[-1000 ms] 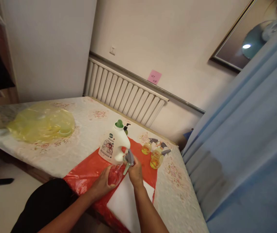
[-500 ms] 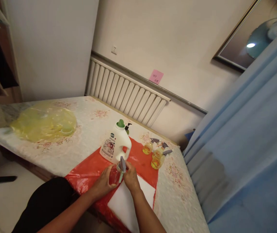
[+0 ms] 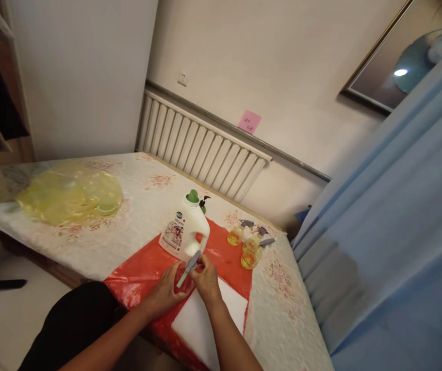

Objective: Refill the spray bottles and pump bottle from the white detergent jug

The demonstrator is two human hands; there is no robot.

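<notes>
My left hand point(image 3: 167, 287) is wrapped round a clear spray bottle point(image 3: 181, 273), held low over the red plastic sheet point(image 3: 139, 273). At its neck, my right hand point(image 3: 206, 277) grips the grey trigger spray head point(image 3: 193, 260), whose pale green trigger points down and left. Whether the head is fully seated on the bottle I cannot tell. Just behind my hands stands a white jug point(image 3: 184, 232) with a handle and a picture label; something green sits in its open mouth. A white board point(image 3: 201, 324) lies below my right hand.
Several spray bottles point(image 3: 248, 259) with yellow liquid and grey heads stand to the right. Behind the jug is a bottle with a black pump point(image 3: 204, 202). A yellow plastic bag point(image 3: 66, 196) and a pale green cap point(image 3: 107, 207) lie left on the flowered tablecloth point(image 3: 143, 175).
The grey spray head has turned in my right hand, its trigger swinging leftward. My right fingers have shifted with it; my left hand stays on the bottle.
</notes>
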